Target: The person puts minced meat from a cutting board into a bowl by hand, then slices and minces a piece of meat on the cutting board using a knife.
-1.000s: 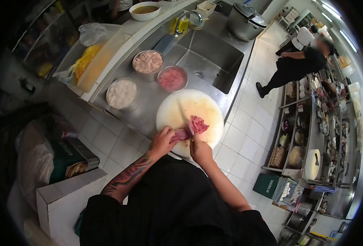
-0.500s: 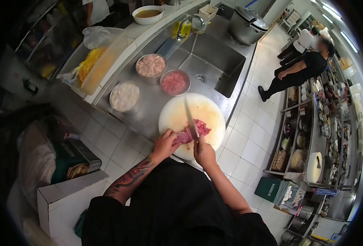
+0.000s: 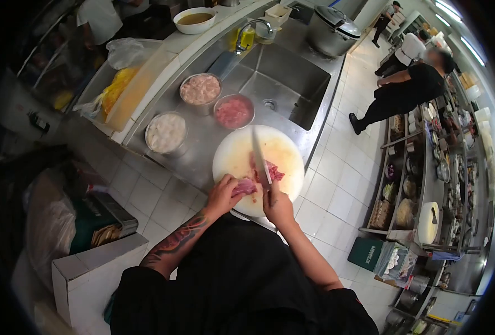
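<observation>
A round white cutting board [image 3: 233, 148] lies at the near end of the steel counter. My left hand [image 3: 224, 194] is closed on a piece of raw red meat [image 3: 245, 187] at the board's left side. In my right hand [image 3: 278, 206] is the handle of a knife [image 3: 260, 153], its blade pointing away from me across the board. Small cut pieces of meat [image 3: 275, 172] lie right of the blade, with some to its left too. Beyond the board stand a bowl of pink meat [image 3: 234, 113], a bowl of paler meat [image 3: 201, 89] and a bowl of whitish pieces [image 3: 166, 133].
A steel sink [image 3: 283, 84] with a faucet [image 3: 253, 30] lies past the bowls. A large lidded pot [image 3: 332, 30] stands at the far corner. A person in black [image 3: 409, 92] stands in the aisle by loaded shelves [image 3: 406, 167]. Left is a plastic bin [image 3: 138, 84].
The knife blade has shifted along the meat, and a gap now shows between the held piece and the blade. The view has shifted slightly. Another person appears in the far aisle.
</observation>
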`<state>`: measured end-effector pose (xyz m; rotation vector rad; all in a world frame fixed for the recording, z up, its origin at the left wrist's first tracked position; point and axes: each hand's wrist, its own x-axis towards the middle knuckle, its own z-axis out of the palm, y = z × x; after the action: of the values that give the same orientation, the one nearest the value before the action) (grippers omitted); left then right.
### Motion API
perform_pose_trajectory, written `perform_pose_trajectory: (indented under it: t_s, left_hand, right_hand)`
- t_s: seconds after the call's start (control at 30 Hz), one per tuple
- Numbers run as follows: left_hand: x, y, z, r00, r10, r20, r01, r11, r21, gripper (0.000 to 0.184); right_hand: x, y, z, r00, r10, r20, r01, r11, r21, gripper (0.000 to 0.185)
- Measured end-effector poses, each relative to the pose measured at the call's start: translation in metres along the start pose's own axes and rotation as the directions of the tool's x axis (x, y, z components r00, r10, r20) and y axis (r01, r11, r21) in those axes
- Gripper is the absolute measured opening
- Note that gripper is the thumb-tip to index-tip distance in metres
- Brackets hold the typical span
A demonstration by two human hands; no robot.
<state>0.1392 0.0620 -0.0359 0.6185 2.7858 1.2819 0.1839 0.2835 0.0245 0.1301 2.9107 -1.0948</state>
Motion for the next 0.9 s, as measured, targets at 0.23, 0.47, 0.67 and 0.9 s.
perform_pose_trajectory:
  t_s: [0.23, 0.47, 0.67, 0.9]
  left_hand:
    - [-0.001, 0.001, -0.003, 1.000, 0.013, -0.013, -0.013, 1.000, -0.002, 0.032]
    - [0.000, -0.001, -0.001, 1.000, -0.017, 0.026, 0.017, 1.000, 0.001, 0.032]
    - [0.004, 0.000, 0.001, 0.999, 0.025, -0.038, -0.025, 1.000, -0.001, 0.032]
    - [0.040, 0.016, 0.005, 0.999, -0.042, -0.024, 0.043, 0.998, 0.039, 0.037]
  right_hand:
    - [0.015, 0.008, -0.009, 0.999, 0.047, 0.020, -0.047, 0.999, -0.004, 0.028]
    - [0.048, -0.005, -0.066, 0.954, 0.102, 0.282, -0.066, 0.989, -0.133, 0.036]
    - [0.039, 0.052, 0.023, 0.995, -0.054, 0.089, 0.067, 0.985, -0.158, 0.028]
    - [0.019, 0.029, -0.042, 0.996, -0.085, -0.036, 0.087, 0.994, 0.064, 0.026]
